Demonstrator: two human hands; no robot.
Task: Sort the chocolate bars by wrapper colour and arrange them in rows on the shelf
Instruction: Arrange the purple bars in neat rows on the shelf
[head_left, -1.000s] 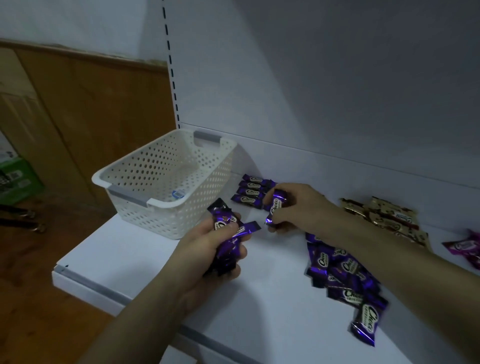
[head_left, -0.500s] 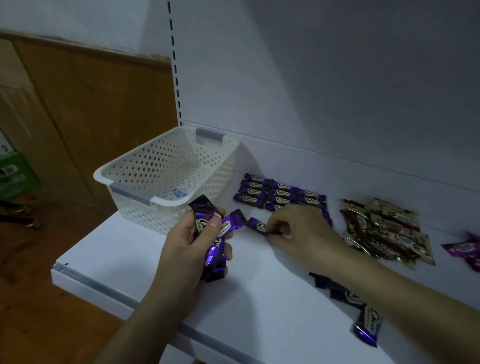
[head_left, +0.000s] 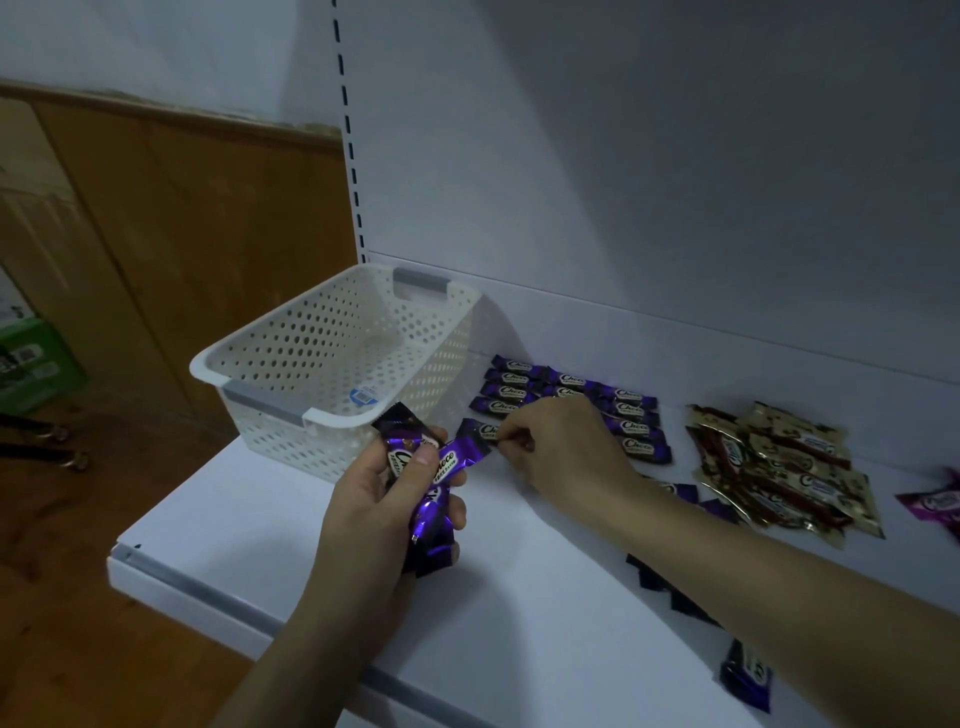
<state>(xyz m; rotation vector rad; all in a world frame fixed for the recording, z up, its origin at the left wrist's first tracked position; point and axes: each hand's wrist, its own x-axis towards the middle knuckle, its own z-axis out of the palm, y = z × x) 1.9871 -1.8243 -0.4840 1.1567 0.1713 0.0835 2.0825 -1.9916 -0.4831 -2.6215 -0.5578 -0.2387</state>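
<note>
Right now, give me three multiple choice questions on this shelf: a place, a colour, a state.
1. The white basket stands: A) left of the purple rows; B) right of them; C) on the floor.
2. The bars in the left grip are: A) gold; B) purple; C) green.
3. The right grip is: A) flat and open; B) pinching a purple bar; C) inside the basket.
1 A: the rows lie to its right. 2 B: purple wrappers show. 3 B: fingertips nip the bar's end.
</note>
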